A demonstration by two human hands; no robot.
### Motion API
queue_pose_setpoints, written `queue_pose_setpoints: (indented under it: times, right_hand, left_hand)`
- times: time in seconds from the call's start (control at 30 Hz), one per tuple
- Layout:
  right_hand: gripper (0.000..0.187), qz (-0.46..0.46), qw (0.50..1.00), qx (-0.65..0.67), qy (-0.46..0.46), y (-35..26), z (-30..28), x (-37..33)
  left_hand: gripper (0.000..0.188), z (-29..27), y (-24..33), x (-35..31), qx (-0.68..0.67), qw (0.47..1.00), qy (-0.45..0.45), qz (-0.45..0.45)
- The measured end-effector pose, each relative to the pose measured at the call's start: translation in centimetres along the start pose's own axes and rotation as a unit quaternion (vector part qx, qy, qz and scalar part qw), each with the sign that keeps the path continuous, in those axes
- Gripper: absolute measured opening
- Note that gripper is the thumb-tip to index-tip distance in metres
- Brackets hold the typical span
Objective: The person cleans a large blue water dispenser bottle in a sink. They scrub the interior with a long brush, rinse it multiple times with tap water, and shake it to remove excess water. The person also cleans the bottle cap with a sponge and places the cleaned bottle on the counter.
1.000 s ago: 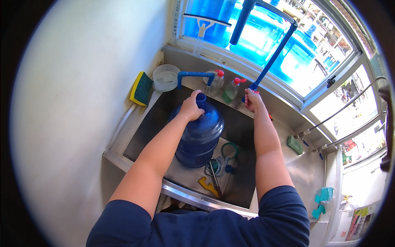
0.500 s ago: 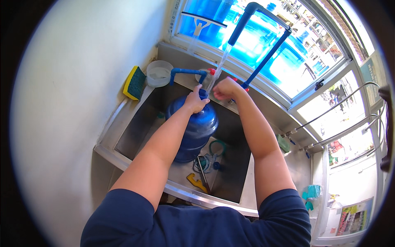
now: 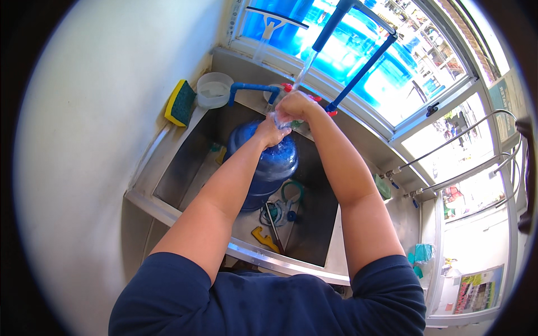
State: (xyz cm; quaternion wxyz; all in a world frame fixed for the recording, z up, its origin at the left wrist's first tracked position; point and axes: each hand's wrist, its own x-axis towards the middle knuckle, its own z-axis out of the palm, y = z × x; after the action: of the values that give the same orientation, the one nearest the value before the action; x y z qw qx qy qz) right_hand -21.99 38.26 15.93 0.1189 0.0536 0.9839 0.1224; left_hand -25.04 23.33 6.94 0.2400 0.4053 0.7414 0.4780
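Note:
A big blue water jug (image 3: 268,162) stands upright in the steel sink (image 3: 305,241), its shoulder wet and shiny. My left hand (image 3: 273,134) is closed around the jug's neck. Over the mouth bends my right hand (image 3: 295,106), its fingers curled against the neck, the fingertips partly hidden by splashing water. A stream of water (image 3: 304,70) falls from the tall blue pipe (image 3: 330,28) onto the right hand and the neck. A lower blue pipe spout (image 3: 252,87) arches just behind the jug, near red valve handles (image 3: 288,87).
On the left ledge are a yellow-green sponge (image 3: 181,104) and a clear round tub (image 3: 215,91). A yellow-handled tool (image 3: 264,239) and a green ring (image 3: 292,192) lie on the sink floor. A squeegee (image 3: 274,21) leans at the window. Thin hoses (image 3: 448,145) run along the right.
My right hand has moved left and down, from beside the stream onto the jug's neck. Water now splashes over it. The left hand stays at the neck, and the view has shifted slightly.

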Motion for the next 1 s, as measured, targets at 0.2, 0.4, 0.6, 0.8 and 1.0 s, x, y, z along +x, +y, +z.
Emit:
queue_pose_setpoints:
  times: [0.2,0.4,0.6,0.8,1.0]
  right_hand:
    - [0.026,0.112,0.993,0.046,0.009,0.8,0.6,-3.5]
    - [0.068,0.579,0.457,0.650,0.183,3.8,5.0,-8.0]
    - [0.080,0.511,0.347,0.730,0.292,5.5,9.7,-7.6]
    - [0.078,0.483,0.257,0.749,0.374,3.6,10.9,-6.3]
    - [0.076,0.304,0.070,0.848,0.428,5.4,13.1,-5.7]
  left_hand:
    - [0.081,-0.2,0.0,-0.4,0.013,0.999,-0.017,-0.032]
    - [0.079,-0.6,-0.2,-0.6,-0.007,0.999,0.008,-0.045]
    - [0.079,-0.9,-0.6,-0.7,-0.016,1.000,0.004,-0.019]
    - [0.079,-0.5,-0.1,-1.2,0.000,0.999,0.020,-0.028]
    - [0.081,-0.8,-0.7,-1.7,-0.006,0.999,0.043,-0.007]
